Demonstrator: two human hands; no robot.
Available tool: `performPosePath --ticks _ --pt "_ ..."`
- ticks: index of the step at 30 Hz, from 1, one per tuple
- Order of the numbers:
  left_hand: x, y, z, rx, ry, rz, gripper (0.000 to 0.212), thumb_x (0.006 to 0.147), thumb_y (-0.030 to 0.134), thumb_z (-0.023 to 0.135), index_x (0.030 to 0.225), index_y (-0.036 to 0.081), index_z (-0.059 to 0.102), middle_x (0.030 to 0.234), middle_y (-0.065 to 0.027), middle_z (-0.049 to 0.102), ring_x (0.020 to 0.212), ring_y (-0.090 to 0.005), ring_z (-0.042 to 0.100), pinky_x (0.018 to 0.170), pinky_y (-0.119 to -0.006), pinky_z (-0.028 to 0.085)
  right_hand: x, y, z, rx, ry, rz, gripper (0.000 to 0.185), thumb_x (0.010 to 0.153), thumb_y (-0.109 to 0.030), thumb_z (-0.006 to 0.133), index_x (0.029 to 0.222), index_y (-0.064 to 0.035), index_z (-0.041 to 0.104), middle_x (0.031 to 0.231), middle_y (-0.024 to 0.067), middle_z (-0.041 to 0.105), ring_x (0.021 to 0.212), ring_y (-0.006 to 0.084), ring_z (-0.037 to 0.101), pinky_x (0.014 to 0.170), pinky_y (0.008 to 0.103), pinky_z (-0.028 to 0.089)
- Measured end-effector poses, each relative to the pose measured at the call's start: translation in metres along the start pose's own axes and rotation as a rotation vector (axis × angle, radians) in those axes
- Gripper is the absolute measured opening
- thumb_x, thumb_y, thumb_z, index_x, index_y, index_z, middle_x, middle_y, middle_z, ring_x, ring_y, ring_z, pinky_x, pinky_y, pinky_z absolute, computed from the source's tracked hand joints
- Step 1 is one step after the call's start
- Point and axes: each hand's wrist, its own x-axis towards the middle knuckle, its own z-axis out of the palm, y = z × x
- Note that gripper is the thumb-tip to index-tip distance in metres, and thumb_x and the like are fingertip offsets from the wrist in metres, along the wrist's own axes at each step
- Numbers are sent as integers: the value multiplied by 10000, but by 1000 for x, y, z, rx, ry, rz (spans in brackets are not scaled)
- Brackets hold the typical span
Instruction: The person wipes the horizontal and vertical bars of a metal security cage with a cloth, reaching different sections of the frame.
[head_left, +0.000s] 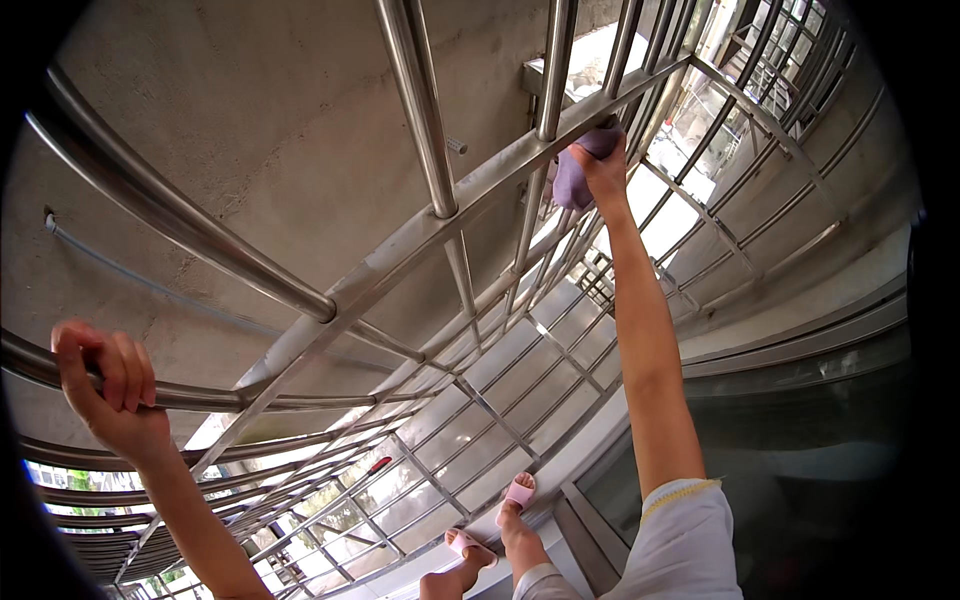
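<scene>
My left hand (112, 382) is wrapped around a round stainless steel bar (202, 396) of a window cage at the far left. With my right arm stretched out, my right hand (604, 165) grips a purple cloth (574, 180). The cloth is pressed against the underside of the flat steel crossbar (480, 184), near its far corner. Several upright bars pass through this crossbar. Part of the cloth is hidden behind my fingers.
My feet in pink slippers (519, 489) stand on a white ledge (487, 529). Below is the cage's barred floor grid (510, 420), where a red-handled tool (380, 465) lies. A concrete wall (225, 135) carries a thin pipe (150, 281). Window glass (780, 435) is at the right.
</scene>
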Motion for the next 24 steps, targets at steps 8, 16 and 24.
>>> performPosePath --ticks 8,16,24 --pt "3 -4 -16 48 -31 24 241 879 275 369 744 87 439 436 62 196 337 -15 168 304 -154 157 -66 98 -42 -669 -339 283 631 600 -101 649 1157 -36 361 1041 170 512 957 315 499 792 351 414" --pt "1 -2 -19 110 -11 58 228 874 274 392 728 101 423 434 51 210 336 -19 164 313 -148 160 -51 73 -43 -1042 -144 -182 534 654 -24 565 1155 -97 396 1110 111 470 1007 294 453 799 366 398" --pt "6 1 -31 182 -111 130 202 891 232 365 737 108 408 420 40 252 314 -27 175 292 -142 172 -59 159 -50 -1041 -399 -94 537 661 24 454 1165 -149 396 1227 41 387 1122 263 356 865 371 382"
